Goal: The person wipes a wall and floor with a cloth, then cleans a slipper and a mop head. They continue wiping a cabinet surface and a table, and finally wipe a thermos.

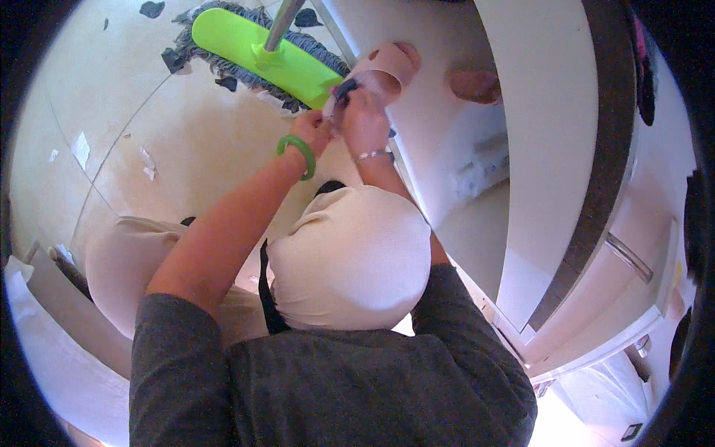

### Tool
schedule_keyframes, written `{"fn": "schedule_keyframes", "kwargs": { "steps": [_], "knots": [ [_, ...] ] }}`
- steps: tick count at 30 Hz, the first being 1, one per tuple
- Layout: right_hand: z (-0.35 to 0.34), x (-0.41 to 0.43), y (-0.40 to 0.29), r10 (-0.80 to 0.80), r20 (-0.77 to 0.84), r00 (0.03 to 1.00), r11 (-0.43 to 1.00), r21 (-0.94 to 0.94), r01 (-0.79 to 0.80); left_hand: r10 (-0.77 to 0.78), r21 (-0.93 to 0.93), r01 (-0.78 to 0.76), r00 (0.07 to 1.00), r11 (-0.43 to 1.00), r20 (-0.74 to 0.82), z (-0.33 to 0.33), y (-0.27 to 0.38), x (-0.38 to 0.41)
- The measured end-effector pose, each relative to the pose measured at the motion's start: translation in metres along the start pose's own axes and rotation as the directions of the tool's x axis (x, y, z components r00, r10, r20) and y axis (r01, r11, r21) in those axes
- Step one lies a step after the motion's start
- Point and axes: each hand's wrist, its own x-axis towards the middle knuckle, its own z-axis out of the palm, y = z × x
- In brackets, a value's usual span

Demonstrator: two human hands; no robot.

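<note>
My left hand, with a green bangle at its wrist, meets my right hand just in front of the mop. Between them is a small bundle of pale and dark scraps, blurred, pinched by the fingers of both hands. What the scraps are I cannot tell. The flat mop's bright green head lies right beyond my hands, grey yarn strands around it and a metal pole rising from it. A pink clog is close behind my right hand.
Dark scraps lie around the mop, and torn white paper bits lie on the tiled floor. A glossy pale panel runs along my right side. Further right is a drawer front with a metal bar handle. My bent knees are below my hands.
</note>
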Motion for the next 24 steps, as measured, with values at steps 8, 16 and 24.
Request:
{"fn": "schedule_keyframes", "kwargs": {
  "steps": [8, 16, 24],
  "knots": [
    [-0.009, 0.009, 0.014, 0.207, 0.06, 0.976, 0.977, 0.034, -0.209, -0.047, -0.149, 0.039, 0.998, 0.988, -0.046, 0.018, -0.002, 0.001],
    [-0.039, -0.034, 0.005, 0.031, 0.21, 0.977, 0.901, 0.418, -0.119, 0.029, -0.017, -0.032, 0.987, 0.999, -0.156, 0.007, -0.038, 0.01],
    [-0.04, 0.091, 0.008, 0.074, -0.339, 0.938, 0.974, 0.227, 0.005, 0.165, 0.159, -0.099, 0.861, 0.982, -0.482, -0.064, -0.022, 0.008]
  ]
}}
